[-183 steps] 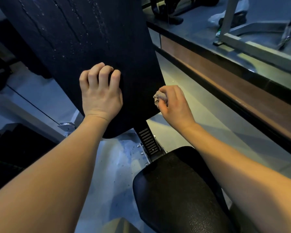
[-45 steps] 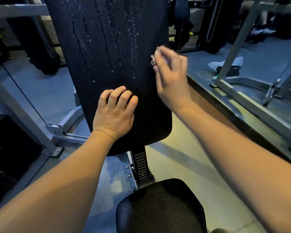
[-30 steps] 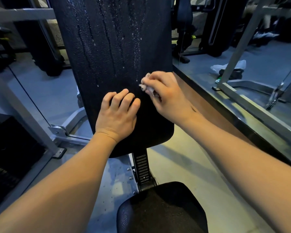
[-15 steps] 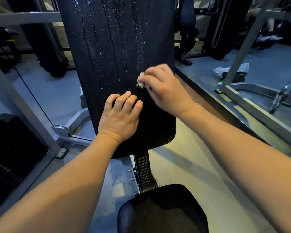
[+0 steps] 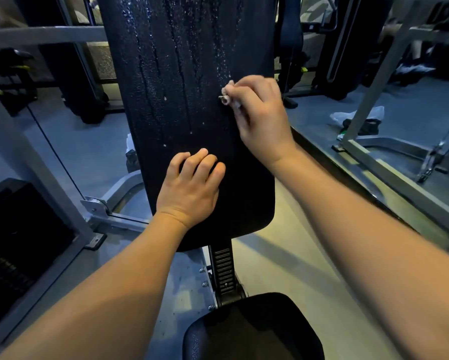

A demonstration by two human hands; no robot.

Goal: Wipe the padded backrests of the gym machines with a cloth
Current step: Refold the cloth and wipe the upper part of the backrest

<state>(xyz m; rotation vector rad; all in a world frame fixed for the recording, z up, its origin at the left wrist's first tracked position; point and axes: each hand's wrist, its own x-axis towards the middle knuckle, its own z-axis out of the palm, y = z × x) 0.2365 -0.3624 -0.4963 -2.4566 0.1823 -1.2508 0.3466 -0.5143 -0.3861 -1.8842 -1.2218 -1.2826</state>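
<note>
Backrest (image 5: pixel 187 74): black, padded, upright, top cut off by the upper edge of the view; surface streaked with wet runs and pale droplets down its middle and right side. Right hand (image 5: pixel 262 118) near the backrest's right edge, roughly mid-height, fingers bent and pinching a small wadded cloth (image 5: pixel 227 96) against the pad. Only a pale crumpled end of the cloth shows past the fingertips; the rest is hidden in the grip, and the hand is a bit blurred. Left hand (image 5: pixel 189 190) rests on the lower part of the backrest, toward its bottom edge, fingers curled under so the tips are hidden; nothing seen held in it. Ribbed adjustment post (image 5: pixel 223 268) drops from the bottom edge to the seat pad (image 5: pixel 254 331), which is cut off at the lower edge of the view. Grey machine frame (image 5: pixel 374 81) stands at right, with a pale bag (image 5: pixel 358 116) on the floor behind it, contents too dim to make out.
</note>
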